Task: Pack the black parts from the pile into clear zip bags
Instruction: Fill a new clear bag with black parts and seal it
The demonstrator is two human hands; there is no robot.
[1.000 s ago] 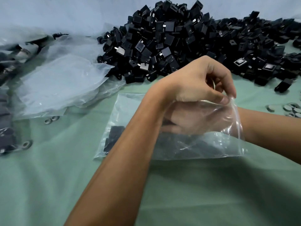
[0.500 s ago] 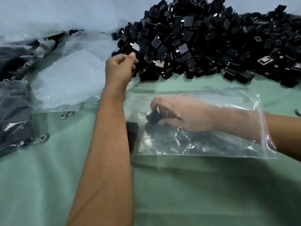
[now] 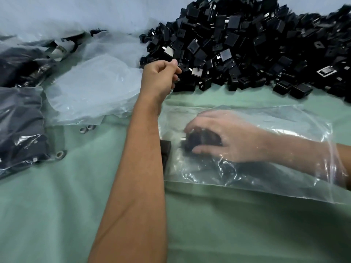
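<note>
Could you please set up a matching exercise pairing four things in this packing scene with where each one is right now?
Things:
1. left hand
2. right hand
3. stack of empty bags
4. small metal rings

Places:
A. inside the clear zip bag, gripping black parts
B. on the green cloth, just in front of the empty bags
C. at the near-left edge of the pile of black parts
D. left of the pile, beyond the left forearm

Pairs: 1-C, 2-A, 3-D, 4-B

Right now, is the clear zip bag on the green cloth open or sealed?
Open: the right hand reaches inside the zip bag through its mouth, holding black parts.
</note>
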